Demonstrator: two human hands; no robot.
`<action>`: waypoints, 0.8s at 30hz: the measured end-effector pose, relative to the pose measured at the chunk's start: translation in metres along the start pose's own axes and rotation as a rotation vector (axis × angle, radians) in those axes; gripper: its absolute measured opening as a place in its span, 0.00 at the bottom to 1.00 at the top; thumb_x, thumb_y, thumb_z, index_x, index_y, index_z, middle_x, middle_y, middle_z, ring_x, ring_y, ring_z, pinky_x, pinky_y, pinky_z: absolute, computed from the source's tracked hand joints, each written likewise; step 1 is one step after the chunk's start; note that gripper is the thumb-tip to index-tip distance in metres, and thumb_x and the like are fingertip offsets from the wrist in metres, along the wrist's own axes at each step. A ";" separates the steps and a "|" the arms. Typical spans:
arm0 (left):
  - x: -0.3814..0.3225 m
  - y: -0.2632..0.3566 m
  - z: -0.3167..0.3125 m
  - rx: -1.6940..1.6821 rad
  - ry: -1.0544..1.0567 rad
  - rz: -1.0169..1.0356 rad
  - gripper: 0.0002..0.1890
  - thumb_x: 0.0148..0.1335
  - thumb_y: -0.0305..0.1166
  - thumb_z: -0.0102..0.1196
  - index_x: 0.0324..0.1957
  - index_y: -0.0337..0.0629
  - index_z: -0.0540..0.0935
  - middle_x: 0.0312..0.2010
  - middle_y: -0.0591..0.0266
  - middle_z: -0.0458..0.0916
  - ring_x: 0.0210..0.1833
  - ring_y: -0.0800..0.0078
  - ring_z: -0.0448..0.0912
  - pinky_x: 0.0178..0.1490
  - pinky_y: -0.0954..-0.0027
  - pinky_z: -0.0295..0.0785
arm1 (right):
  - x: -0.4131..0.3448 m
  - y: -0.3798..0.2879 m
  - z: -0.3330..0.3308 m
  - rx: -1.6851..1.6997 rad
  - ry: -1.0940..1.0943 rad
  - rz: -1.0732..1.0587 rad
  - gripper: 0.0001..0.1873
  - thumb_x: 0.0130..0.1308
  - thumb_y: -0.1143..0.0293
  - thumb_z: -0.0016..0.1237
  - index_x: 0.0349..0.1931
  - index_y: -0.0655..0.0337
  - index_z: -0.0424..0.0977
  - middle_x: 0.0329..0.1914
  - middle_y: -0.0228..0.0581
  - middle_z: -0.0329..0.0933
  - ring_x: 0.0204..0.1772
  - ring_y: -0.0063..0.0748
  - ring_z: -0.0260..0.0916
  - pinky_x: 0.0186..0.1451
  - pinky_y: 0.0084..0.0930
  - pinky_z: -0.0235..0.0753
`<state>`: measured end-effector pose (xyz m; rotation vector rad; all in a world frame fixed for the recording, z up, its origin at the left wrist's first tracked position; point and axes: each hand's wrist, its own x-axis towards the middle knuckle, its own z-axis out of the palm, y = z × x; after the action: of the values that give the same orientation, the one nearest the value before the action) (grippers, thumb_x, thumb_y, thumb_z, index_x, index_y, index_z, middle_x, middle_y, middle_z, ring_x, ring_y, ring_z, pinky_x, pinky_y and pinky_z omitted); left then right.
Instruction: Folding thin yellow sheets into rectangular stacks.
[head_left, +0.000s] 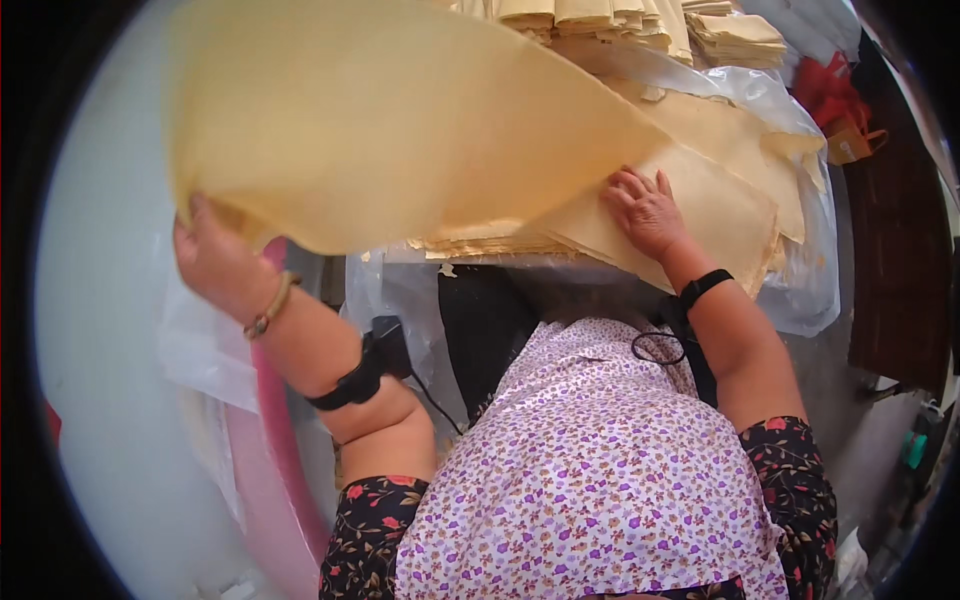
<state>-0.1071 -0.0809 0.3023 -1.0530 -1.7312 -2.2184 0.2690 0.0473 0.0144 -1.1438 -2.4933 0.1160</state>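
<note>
My left hand (217, 255) is raised at the left, its fingers closed on the edge of a large thin yellowish sheet (375, 120) that looks like paper. The sheet spans from that hand up and across, and its far part runs out of the picture's top. My right hand (645, 210) lies with its fingers spread on a pile of similar sheets (712, 202), by the raised sheet's right corner. Whether its fingertips pinch that corner cannot be told. More stacked sheets (487, 241) show their rough edges under the raised one.
Folded bundles of sheets (592, 19) stand behind the pile. Clear plastic film (810, 300) lies under and around the pile. A red bag (829, 90) and a dark brown wooden surface (896, 247) are at the right. A pink curved edge (281, 420) runs down at the left.
</note>
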 end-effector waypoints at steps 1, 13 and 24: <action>0.004 0.009 -0.007 0.009 0.041 -0.018 0.15 0.68 0.31 0.52 0.49 0.28 0.80 0.42 0.56 0.84 0.40 0.67 0.82 0.43 0.69 0.77 | 0.004 -0.004 -0.004 -0.001 0.009 -0.002 0.11 0.65 0.61 0.50 0.47 0.44 0.76 0.59 0.30 0.70 0.72 0.34 0.58 0.72 0.61 0.50; -0.038 0.017 -0.001 0.152 -0.402 -0.094 0.15 0.69 0.31 0.54 0.52 0.30 0.80 0.45 0.60 0.84 0.44 0.74 0.81 0.50 0.73 0.75 | 0.088 -0.052 0.013 -0.067 -0.254 0.000 0.32 0.68 0.38 0.40 0.70 0.34 0.62 0.79 0.30 0.51 0.81 0.48 0.39 0.74 0.70 0.41; -0.090 0.059 0.018 0.468 0.111 0.539 0.16 0.69 0.33 0.50 0.50 0.30 0.80 0.45 0.52 0.84 0.44 0.62 0.84 0.44 0.66 0.79 | 0.103 -0.005 0.015 0.285 -0.222 0.122 0.36 0.60 0.49 0.57 0.69 0.39 0.63 0.75 0.35 0.58 0.76 0.49 0.52 0.73 0.55 0.55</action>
<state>-0.0026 -0.1111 0.2974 -1.0859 -1.5670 -1.4332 0.1991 0.1216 0.0340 -1.2138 -2.4860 0.6426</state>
